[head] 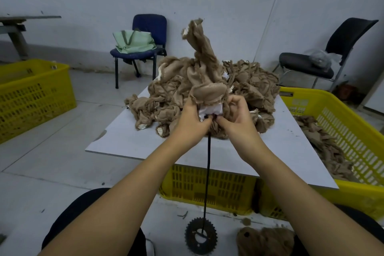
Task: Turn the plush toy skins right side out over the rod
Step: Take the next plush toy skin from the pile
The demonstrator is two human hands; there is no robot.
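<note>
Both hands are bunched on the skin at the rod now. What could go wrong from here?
1. The thin rod stands on a small gear base; a sideways pull by the left hand or right hand may tip it.
2. The skin hangs against the pile behind and could drag pieces off the board.
</note>
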